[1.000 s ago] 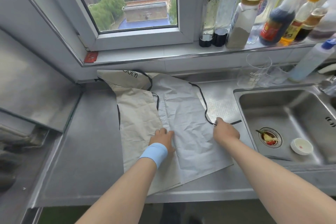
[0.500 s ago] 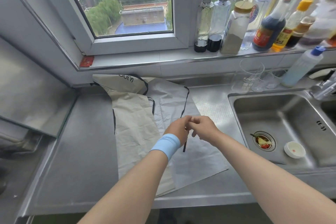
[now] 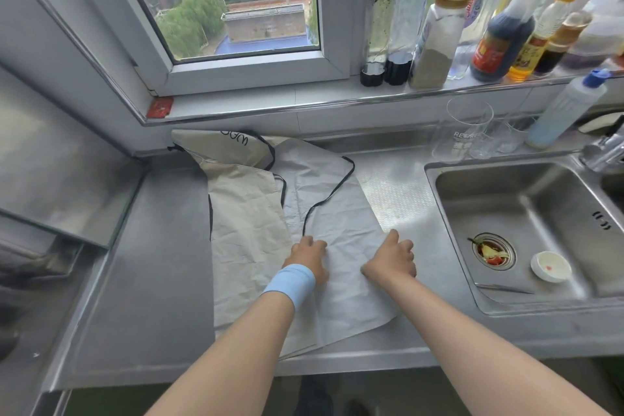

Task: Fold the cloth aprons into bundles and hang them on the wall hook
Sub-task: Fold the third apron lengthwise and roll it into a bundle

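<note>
A pale apron lies spread on the steel counter, folded lengthwise so a beige half shows on the left and a white half on the right. Its black strap curls across the white half and ends by my left hand. My left hand, with a blue wristband, rests on the cloth near the strap's end. My right hand lies on the white half's right edge, fingers loosely bent. No wall hook is in view.
A steel sink sits right of the apron, holding a small white bowl. Two clear glasses stand behind it. Bottles line the window sill. A slanted metal panel covers the left.
My right hand carried the strap from the cloth's right side over to the left hand, then let go. Both hands have since dropped flat onto the cloth, apart from each other.
</note>
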